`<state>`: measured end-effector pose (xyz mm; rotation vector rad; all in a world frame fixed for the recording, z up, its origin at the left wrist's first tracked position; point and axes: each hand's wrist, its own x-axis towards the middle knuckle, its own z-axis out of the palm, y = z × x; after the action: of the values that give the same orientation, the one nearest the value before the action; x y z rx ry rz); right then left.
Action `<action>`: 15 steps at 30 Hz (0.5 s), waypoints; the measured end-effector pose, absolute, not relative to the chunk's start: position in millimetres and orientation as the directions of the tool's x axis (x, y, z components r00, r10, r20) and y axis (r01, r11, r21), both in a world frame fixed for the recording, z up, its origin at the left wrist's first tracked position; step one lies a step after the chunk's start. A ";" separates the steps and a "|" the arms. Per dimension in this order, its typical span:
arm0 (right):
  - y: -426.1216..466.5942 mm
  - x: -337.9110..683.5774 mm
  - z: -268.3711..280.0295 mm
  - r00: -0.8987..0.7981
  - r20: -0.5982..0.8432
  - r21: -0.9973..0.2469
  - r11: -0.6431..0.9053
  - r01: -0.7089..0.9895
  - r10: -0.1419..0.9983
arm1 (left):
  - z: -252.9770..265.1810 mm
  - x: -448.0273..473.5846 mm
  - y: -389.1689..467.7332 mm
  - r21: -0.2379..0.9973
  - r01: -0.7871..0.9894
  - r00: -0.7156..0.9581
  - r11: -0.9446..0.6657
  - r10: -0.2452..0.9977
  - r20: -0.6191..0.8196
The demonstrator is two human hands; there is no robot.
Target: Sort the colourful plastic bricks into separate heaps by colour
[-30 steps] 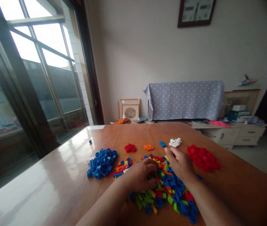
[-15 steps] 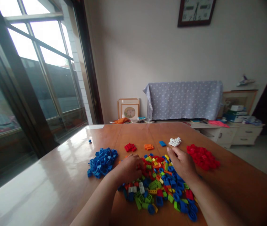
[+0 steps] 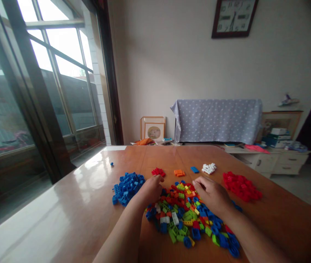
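The mixed pile of bricks (image 3: 188, 215) sprawls on the table (image 3: 62, 212) right before me, its long axis running away toward the sorted heaps. My left hand (image 3: 150, 190) rests at its far-left edge beside the blue pile (image 3: 127, 183), whether it holds a brick I cannot tell. My right hand (image 3: 212, 195) lies loosely curled on top, holding nothing I can see.

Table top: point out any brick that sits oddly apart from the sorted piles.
One small blue brick lies alone near the window side of the table, well away from the blue brick pile.
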<state>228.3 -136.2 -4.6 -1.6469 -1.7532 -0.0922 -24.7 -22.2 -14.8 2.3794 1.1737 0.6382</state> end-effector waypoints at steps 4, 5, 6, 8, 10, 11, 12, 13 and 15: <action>-141.5 203.5 8.0 -0.096 0.382 -0.354 0.241 0.904 0.919 | -21.8 -18.1 -22.3 0.451 0.571 0.693 -0.687 0.697 0.184; -142.2 198.3 10.1 -0.121 0.348 -0.339 0.245 0.908 0.930 | -22.1 -16.6 -22.6 0.446 0.552 0.719 -0.704 0.673 0.173; -142.5 193.6 12.0 -0.141 0.316 -0.326 0.247 0.913 0.938 | -22.2 -15.5 -22.9 0.449 0.543 0.731 -0.710 0.662 0.164; -142.3 186.2 15.5 -0.163 0.264 -0.306 0.243 0.921 0.951 | -21.9 -14.7 -23.0 0.463 0.537 0.735 -0.705 0.660 0.154; -141.1 181.6 18.1 -0.174 0.222 -0.291 0.235 0.927 0.959 | -21.6 -15.7 -22.8 0.486 0.537 0.728 -0.689 0.670 0.147; -140.0 180.1 18.9 -0.180 0.203 -0.287 0.234 0.929 0.963 | -21.4 -16.6 -22.6 0.501 0.539 0.720 -0.677 0.679 0.142; -138.7 179.1 19.4 -0.186 0.184 -0.286 0.233 0.929 0.965 | -21.2 -17.8 -22.4 0.518 0.542 0.711 -0.662 0.689 0.138; -137.2 178.3 19.3 -0.189 0.165 -0.288 0.231 0.930 0.968 | -20.9 -19.1 -21.9 0.534 0.545 0.701 -0.647 0.701 0.134; -133.5 176.9 17.9 -0.188 0.137 -0.292 0.221 0.931 0.973 | -20.4 -21.9 -20.3 0.562 0.557 0.669 -0.611 0.731 0.133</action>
<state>176.9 -133.5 17.9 -1.7845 -2.2084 0.2053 -21.9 -20.3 -20.4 2.4009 0.9987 0.4847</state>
